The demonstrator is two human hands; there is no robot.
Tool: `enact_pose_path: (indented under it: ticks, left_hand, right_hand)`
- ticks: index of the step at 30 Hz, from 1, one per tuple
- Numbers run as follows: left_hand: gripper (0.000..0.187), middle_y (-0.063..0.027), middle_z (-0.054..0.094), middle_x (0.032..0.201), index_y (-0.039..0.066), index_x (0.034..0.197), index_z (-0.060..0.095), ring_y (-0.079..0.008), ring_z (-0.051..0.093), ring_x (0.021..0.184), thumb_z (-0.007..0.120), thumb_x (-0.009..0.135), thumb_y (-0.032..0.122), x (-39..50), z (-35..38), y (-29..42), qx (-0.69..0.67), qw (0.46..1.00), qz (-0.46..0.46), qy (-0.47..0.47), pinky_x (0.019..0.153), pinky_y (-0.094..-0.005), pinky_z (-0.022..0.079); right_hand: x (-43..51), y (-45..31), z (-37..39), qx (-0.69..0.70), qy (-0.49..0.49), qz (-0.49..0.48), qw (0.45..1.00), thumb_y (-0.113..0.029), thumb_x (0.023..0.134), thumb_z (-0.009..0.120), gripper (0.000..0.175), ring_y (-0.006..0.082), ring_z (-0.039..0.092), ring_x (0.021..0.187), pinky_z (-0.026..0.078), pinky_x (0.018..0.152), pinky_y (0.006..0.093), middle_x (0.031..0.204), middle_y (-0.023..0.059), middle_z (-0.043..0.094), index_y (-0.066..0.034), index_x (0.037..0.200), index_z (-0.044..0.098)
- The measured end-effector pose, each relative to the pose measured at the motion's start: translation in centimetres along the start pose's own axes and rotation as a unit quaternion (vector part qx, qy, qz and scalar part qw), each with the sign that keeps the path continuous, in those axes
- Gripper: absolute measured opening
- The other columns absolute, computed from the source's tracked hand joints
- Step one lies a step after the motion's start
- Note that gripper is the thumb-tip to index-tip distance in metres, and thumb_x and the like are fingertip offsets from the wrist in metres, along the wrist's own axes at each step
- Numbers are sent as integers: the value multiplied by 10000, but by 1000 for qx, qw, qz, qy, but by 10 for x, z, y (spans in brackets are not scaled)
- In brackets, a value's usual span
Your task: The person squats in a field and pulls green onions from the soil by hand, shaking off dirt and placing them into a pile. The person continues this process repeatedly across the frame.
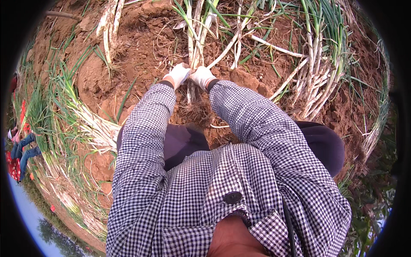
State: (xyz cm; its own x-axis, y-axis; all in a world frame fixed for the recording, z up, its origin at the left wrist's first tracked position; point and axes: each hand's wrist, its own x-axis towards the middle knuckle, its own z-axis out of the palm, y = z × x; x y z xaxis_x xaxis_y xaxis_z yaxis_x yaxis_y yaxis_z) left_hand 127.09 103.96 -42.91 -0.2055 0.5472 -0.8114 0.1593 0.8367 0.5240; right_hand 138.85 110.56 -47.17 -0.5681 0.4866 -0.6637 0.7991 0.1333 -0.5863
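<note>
A small bunch of scallions (195, 38) stands before me, its green leaves pointing away and its roots toward my knees. My left hand (177, 74), in a white glove, is closed at the left side of the white stalks. From the right side my right hand (202, 77), gloved in white too, grips the same stalks, close to the left one. Below both hands the root ends (191, 96) hang over brown soil. The fingertips are partly hidden, as is anything thin between them. Loose scallion stalks (228, 53) lie just right of the bunch.
A large heap of scallions (316, 74) lies to the right. Another pile (99, 128) reaches my left knee, and a few stalks (110, 32) lie at the upper left. Clods of soil (96, 75) cover the ground. At the far left is another person in jeans (25, 151).
</note>
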Motion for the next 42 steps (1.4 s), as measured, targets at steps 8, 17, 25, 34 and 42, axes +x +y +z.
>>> enact_pose_path:
  ticks: [8, 17, 25, 34, 42]
  left_hand:
    - [365, -81, 614, 1085, 49, 1235, 579, -227, 615, 935, 682, 926, 215, 6, 4, 2, -457, 886, 74, -9, 816, -414, 577]
    - [501, -89, 649, 953, -16, 1101, 650, -187, 587, 806, 715, 888, 433, 1, -2, 37, -398, 885, 169, 172, 702, -344, 480]
    - [307, -46, 591, 681, -23, 899, 604, -155, 524, 575, 724, 888, 260, -3, -40, 30, -363, 854, 86, 362, 545, -341, 439]
    - [326, -1, 537, 664, 82, 901, 512, -109, 531, 515, 740, 886, 314, 4, -28, 40, -403, 878, 151, 208, 418, -272, 421]
    - [543, -95, 674, 1059, -22, 1226, 587, -166, 637, 906, 615, 958, 450, -22, 20, 73, -338, 916, 209, 62, 814, -319, 523]
  right_hand:
    - [-64, 16, -62, 309, -7, -36, 950, -245, 837, 783, 289, 108, 570, 544, 459, 484, 253, 689, 10, 620, -8, 907, 633]
    - [-94, -11, -97, 554, -92, -165, 811, -171, 874, 716, 218, 158, 617, 874, 498, 787, 312, 969, 47, 673, -36, 1037, 664]
    - [-118, 21, -68, 274, -95, -86, 953, -234, 849, 712, 321, 129, 605, 832, 476, 795, 284, 924, 46, 695, 2, 1064, 678]
    - [-90, 41, -95, 371, 1, -43, 928, -178, 871, 688, 345, 209, 670, 854, 526, 762, 348, 933, 106, 711, -2, 1165, 649]
    - [-110, 7, -87, 508, -139, -113, 843, -106, 838, 736, 340, 131, 660, 821, 524, 725, 264, 951, 42, 693, -7, 1147, 635]
